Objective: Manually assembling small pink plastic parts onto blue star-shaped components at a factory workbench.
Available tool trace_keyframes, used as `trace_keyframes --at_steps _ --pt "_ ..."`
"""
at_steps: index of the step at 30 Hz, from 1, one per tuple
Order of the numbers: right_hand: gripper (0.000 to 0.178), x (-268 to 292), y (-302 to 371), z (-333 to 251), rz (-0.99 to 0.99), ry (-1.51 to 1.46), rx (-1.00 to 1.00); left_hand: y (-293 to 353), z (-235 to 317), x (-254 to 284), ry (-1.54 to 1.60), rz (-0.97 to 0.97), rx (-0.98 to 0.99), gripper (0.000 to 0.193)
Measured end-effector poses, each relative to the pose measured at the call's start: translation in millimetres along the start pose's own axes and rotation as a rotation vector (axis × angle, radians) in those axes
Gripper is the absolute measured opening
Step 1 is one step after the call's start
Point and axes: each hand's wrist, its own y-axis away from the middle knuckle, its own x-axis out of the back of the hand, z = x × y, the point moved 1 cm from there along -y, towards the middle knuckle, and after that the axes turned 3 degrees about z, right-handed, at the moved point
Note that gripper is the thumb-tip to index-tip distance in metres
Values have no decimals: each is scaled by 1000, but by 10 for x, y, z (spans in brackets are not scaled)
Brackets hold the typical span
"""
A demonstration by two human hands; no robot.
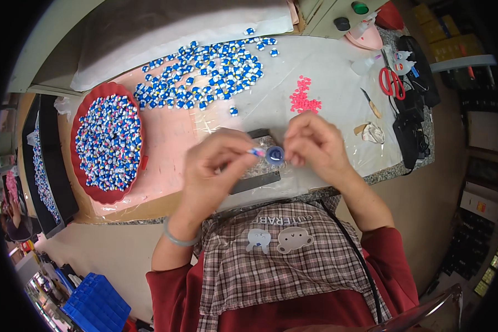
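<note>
Between the thumb and forefinger of my left hand (218,160) is a small blue, white and pink figurine piece (255,151). Just right of it sits a small round container (275,155) with a dark blue middle. My right hand (315,145) is beside that container with its fingers pinched together; whatever they may hold is too small or hidden to make out. Under both hands lies a dark-edged block (254,184), partly covered. Beyond the right hand is a scatter of small pink pieces (304,99).
Many blue-and-white figurine pieces (205,69) spread over the far table. A red scalloped tray (141,127) full of similar pieces stands left. To the right are red-handled scissors (392,83), a wooden-handled knife (373,109), a crumpled white wad (373,133) and a squeeze bottle (364,66).
</note>
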Motion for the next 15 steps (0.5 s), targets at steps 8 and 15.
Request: trace_keyframes --at_steps 8,15 --pt "6 811 -33 239 344 655 122 256 365 1188 -920 669 -374 13" --pt "10 695 -58 308 278 921 179 196 398 1285 -1469 676 -488 21"
